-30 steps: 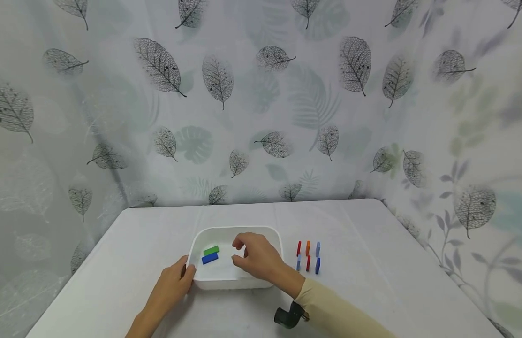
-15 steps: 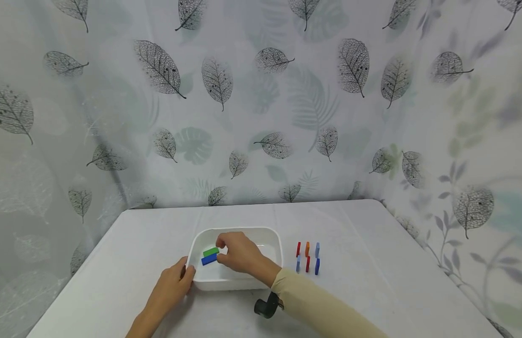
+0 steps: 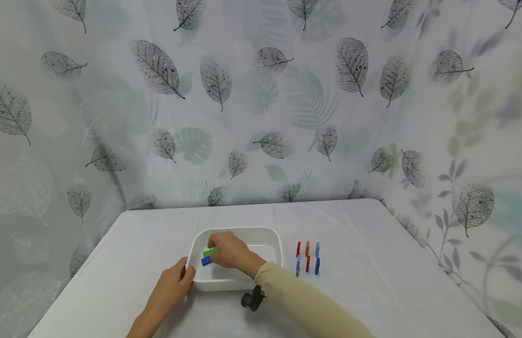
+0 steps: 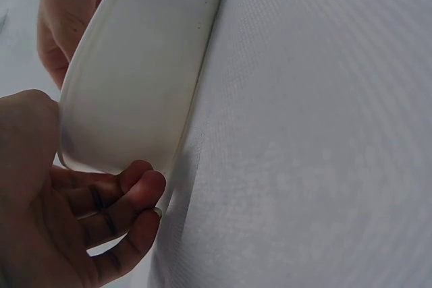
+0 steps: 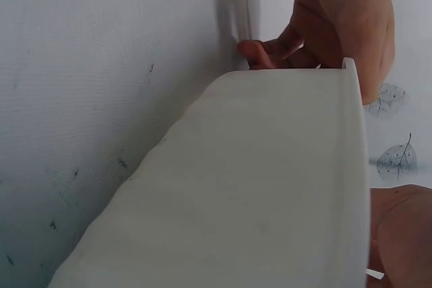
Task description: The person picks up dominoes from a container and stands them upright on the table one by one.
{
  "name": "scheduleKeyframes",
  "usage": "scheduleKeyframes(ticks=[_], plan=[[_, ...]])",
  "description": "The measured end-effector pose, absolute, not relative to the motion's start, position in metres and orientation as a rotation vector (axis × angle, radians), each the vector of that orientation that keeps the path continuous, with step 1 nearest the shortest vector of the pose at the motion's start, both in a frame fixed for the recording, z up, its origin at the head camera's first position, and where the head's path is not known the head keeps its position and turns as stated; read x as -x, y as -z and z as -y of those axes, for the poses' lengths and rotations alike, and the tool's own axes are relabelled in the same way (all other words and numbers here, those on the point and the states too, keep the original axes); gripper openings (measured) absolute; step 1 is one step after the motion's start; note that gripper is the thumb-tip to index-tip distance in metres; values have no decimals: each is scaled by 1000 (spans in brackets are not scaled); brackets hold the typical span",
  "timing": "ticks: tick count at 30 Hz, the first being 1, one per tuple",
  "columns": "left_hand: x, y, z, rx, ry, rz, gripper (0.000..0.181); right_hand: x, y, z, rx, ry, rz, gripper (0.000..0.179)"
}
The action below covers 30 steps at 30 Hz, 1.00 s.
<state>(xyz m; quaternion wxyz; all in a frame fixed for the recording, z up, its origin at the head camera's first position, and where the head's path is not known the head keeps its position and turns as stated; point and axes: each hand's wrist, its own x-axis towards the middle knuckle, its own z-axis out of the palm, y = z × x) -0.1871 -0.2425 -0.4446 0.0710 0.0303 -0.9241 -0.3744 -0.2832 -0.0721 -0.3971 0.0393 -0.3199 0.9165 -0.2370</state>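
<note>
In the head view a white tray (image 3: 261, 237) stands on the table. My left hand (image 3: 171, 284) grips its near left corner, thumb at the rim; the left wrist view shows the fingers curled against the tray's outer wall (image 4: 135, 79). Inside the tray, my right hand (image 3: 232, 251) reaches over a green block (image 3: 209, 252) and a blue block (image 3: 206, 261), which lie side by side. Its thumb and forefinger stand apart at the right ends of the blocks and partly hide them. In the right wrist view the tray wall hides most of my right hand (image 5: 405, 227).
Right of the tray, several small blocks stand in two rows, among them an orange block (image 3: 307, 249), a red block (image 3: 308, 264) and a dark blue block (image 3: 317, 266). A leaf-patterned curtain (image 3: 252, 103) hangs behind the white table (image 3: 370, 277).
My right hand has moved left across the tray to the green and blue blocks, and its forearm has followed. My left hand keeps its grip on the tray.
</note>
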Motion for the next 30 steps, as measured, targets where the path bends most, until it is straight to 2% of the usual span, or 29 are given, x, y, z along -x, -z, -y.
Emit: scheduleKeyframes(ticks=[13,22,26,30], plan=[[187,445,242,-78,1126,2769,23,294,403,77,1009,583,-2803,26],[188,446,242,-95,1129,2773,29,297,415,79,1026,315,-2751,45],[188,446,241,-91,1117,2774,24,296,416,79,1024,251,-2771,39],[187,446,241,-77,1105,2764,21,296,415,77,1102,208,-2813,20]])
